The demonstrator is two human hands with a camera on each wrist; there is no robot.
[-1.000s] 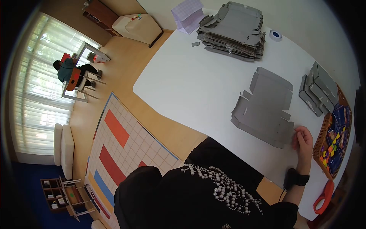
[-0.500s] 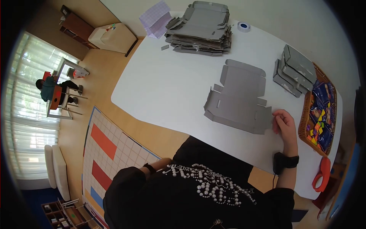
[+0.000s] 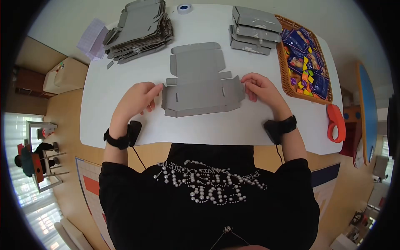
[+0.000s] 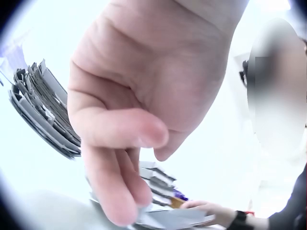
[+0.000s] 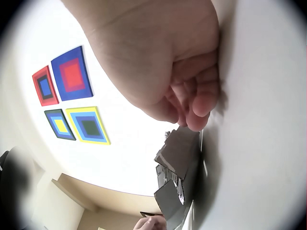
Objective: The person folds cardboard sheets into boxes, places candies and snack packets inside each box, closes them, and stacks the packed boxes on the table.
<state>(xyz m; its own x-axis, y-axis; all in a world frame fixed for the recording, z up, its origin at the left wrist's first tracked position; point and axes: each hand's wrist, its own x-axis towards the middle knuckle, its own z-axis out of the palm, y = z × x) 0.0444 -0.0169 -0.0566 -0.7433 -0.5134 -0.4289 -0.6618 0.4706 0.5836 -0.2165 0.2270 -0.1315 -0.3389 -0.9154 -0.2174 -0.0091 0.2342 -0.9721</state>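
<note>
A flat grey cardboard box blank lies unfolded on the white table, with slots and small side tabs. At its left side flap, my left hand has its thumb and forefinger right at the edge. In the left wrist view the fingers of my left hand are loosely bent, with nothing between them. My right hand is at the right side flap, fingertips by its edge. The right wrist view has the loosely curled fingers of my right hand just over the raised cardboard flap.
A tall stack of flattened grey boxes stands back left beside a lilac checked paper. Further right are a tape roll, folded grey boxes and a wicker basket of packets. Red-handled scissors lie at the right edge.
The head view has turned toward the table's middle. My left hand has come up from beside the body to the blank's left edge. My right hand stays by the right flap.
</note>
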